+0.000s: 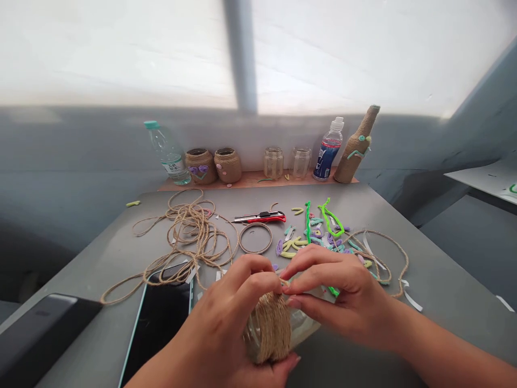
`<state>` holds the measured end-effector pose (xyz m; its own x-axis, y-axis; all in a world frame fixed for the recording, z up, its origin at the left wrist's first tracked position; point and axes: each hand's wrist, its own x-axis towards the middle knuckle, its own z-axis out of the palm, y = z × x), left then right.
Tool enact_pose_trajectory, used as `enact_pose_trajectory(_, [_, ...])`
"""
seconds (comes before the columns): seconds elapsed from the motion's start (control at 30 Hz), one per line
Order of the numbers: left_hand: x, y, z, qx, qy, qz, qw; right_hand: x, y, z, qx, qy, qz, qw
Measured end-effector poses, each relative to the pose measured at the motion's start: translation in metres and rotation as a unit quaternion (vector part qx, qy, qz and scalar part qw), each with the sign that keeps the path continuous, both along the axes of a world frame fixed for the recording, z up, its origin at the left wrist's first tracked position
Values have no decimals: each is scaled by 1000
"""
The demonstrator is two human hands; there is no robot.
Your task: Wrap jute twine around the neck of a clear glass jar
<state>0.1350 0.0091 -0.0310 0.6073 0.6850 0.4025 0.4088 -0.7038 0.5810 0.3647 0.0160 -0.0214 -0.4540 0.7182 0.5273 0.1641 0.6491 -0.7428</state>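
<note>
A glass jar (301, 323) lies on its side near the front of the table, its middle wound with rows of jute twine (274, 328). My left hand (238, 312) is closed around the jar, thumb below and fingers over the top. At the jar's upper side, my right hand (335, 285) pinches a strand of the twine close to the left fingertips. Both hands meet there and partly hide the strand. A loose tangle of twine (194, 226) is spread on the table to the left.
Behind my hands lie a red utility knife (264, 217), a tape ring (256, 238) and colourful fuzzy pieces (297, 242). A phone (161, 323) and a black box (44, 334) are at left. Twine-wrapped jars (228, 167), bare glass jars (273, 163) and bottles (329, 151) line the back.
</note>
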Motion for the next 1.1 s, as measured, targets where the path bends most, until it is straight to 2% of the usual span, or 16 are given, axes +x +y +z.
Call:
enact_pose_trajectory(0.57, [2,1,3,2,-7,6,1000,13,1,13,-12,-71,53,996])
enact_pose_trajectory(0.77, [2,1,4,9,-1,14,1000,12,2,14,-3,-76,24,997])
enact_pose_trajectory(0.93, [1,4,-2,34,-10,5,999,7,2,11,10,-26,-17,999])
enact_pose_trajectory(1.1, [0,4,-5,34,-13,6,999,3,-1,7,78,-17,-59,995])
